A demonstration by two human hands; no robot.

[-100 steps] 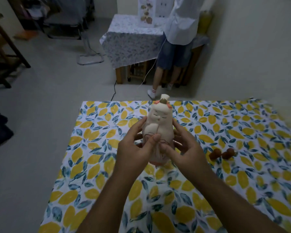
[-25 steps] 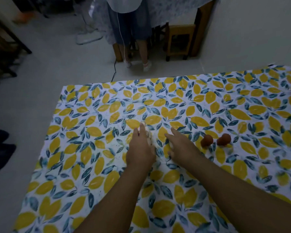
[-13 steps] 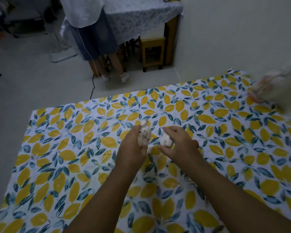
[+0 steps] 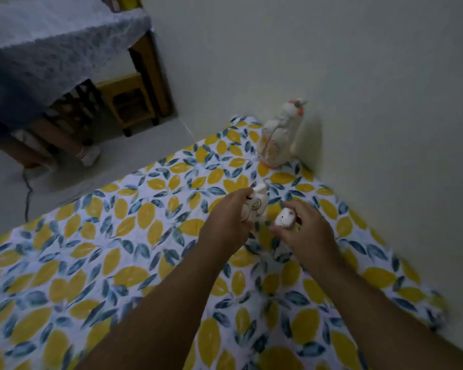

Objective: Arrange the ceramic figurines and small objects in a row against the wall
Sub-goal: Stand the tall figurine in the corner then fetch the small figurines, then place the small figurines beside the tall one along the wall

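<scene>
A tall white ceramic figurine [image 4: 280, 134] with pink trim stands upright against the wall [image 4: 358, 89] at the table's far corner. My left hand [image 4: 229, 222] is shut on a small white figurine with a swirl mark [image 4: 257, 205], held above the cloth. My right hand [image 4: 302, 229] is shut on a smaller white figurine [image 4: 285, 217]. Both hands hover side by side, a short way in front of the tall figurine. The small brown objects are out of view.
The table wears a cloth [image 4: 118, 263] printed with yellow lemons and blue leaves. Beyond its far edge is grey floor, a person's legs [image 4: 64, 145], a cable [image 4: 27, 188], a wooden stool [image 4: 129, 102] and another covered table [image 4: 51, 36].
The view has swung right toward the wall. Both hands, each holding a small figurine, have moved closer to the tall figurine, which now stands fully in view against the wall.
</scene>
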